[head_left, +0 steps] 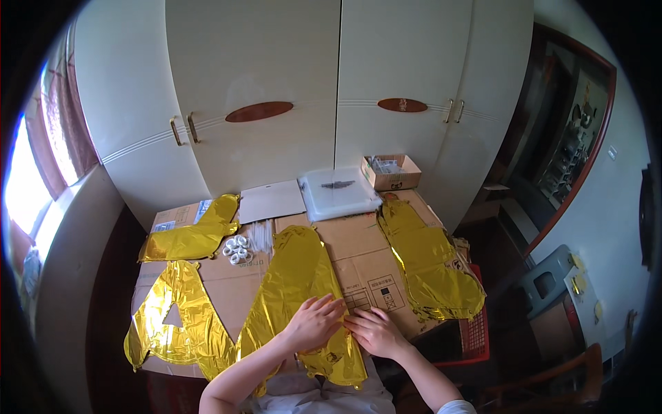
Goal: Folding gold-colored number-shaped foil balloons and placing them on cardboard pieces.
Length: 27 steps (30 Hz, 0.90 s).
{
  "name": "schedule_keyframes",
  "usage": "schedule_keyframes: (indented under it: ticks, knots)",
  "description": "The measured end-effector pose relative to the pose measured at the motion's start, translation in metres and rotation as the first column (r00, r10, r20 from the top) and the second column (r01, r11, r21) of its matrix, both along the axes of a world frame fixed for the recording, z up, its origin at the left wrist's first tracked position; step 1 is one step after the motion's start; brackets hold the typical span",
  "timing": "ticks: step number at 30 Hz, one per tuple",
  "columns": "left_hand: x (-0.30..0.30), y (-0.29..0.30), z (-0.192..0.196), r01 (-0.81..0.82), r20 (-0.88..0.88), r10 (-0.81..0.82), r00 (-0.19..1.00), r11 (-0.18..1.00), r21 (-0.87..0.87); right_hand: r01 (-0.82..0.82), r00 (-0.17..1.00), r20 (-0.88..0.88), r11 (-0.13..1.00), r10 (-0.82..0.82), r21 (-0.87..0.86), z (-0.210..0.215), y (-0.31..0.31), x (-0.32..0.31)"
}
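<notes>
A flat gold foil balloon (289, 286) lies in front of me, its near end hanging over the table edge toward my lap. My left hand (315, 321) rests over its right edge, fingers curled and closed on the foil. From the right, my right hand (372, 331) meets it at the same edge, its fingers closed on the foil beside the left fingertips. What lies between the fingertips is hidden. To the left is an A-shaped gold foil balloon (196, 314), with another gold foil balloon (189, 234) behind it. One more gold foil balloon (431, 265) lies at the right.
Flattened cardboard (358, 248) covers the table. White ribbon rolls (238, 250) and clear straws (261, 236) sit behind the balloons. Farther back are a grey board (272, 201), a translucent plastic package (338, 200) and a small carton (392, 174). A red basket (477, 338) stands at the right.
</notes>
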<state>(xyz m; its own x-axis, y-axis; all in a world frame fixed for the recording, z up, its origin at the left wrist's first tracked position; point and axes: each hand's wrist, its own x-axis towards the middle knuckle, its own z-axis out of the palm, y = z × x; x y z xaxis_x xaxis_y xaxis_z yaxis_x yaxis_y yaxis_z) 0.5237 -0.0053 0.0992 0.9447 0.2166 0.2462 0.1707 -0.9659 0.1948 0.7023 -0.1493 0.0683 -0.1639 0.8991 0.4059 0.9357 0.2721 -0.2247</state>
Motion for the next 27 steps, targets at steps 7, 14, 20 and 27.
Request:
schedule_keyframes:
  ticks: [7,14,20,27]
  knots:
    - [0.017,0.007,-0.008,-0.037,-0.005,0.037,0.999,0.999,0.025,-0.008,1.0,-0.005,1.0,0.008,-0.009,-0.003,0.0,0.001]
    - [0.035,0.033,-0.011,-0.182,0.023,0.18,0.983,0.977,0.115,-0.018,0.999,-0.033,0.999,0.017,-0.033,0.003,-0.002,0.0]
    - [0.054,0.059,-0.017,-0.306,0.025,0.307,0.951,0.935,0.179,-0.015,1.0,-0.026,0.999,0.015,-0.033,0.003,-0.002,0.0]
    - [0.071,0.086,-0.019,-0.382,0.013,0.386,0.922,0.905,0.186,-0.009,0.999,-0.042,0.999,0.008,-0.031,0.004,-0.002,-0.001]
